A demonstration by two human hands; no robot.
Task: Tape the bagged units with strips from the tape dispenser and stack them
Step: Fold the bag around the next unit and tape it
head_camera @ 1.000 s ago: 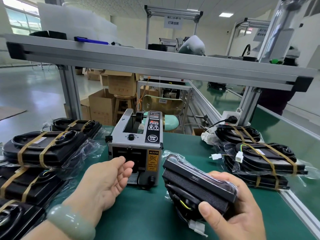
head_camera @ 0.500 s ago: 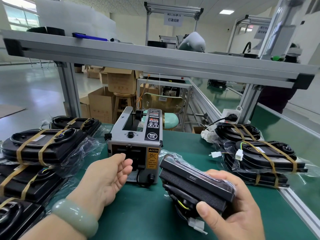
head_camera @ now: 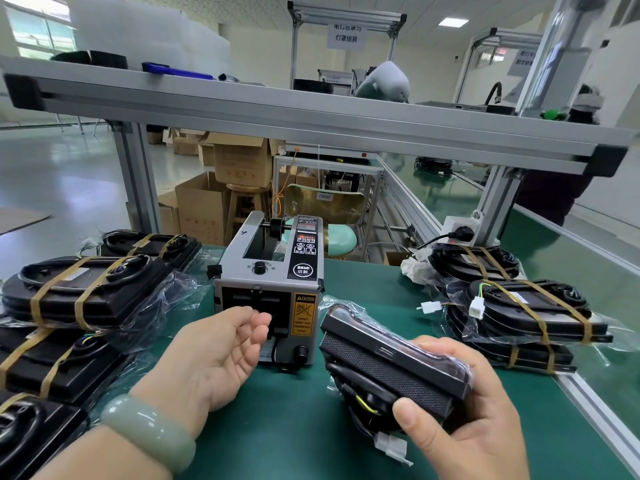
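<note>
Nearer the tape dispenser (head_camera: pixel 268 292) now, the left hand (head_camera: pixel 214 358) reaches with fingers loosely curled and empty, while the right hand (head_camera: pixel 464 420) grips a bagged unit (head_camera: pixel 388 368)

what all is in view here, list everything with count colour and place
grey box-shaped tape dispenser: one, grey with a black panel, centre of the table
left taped bagged units: at least four, black with tan tape, left of the dispenser
right taped bagged units: at least three, black with tan tape, stacked at the right edge
untaped bagged unit: one, black in clear plastic, in the right hand
green table top: one, green, under it all
aluminium overhead shelf: one, silver, spanning the table
cardboard boxes: several, brown, on the floor behind
pale green bangle: one, left wrist
left hand: one, empty, fingers by the dispenser's front
right hand: one, grips the untaped unit
</note>
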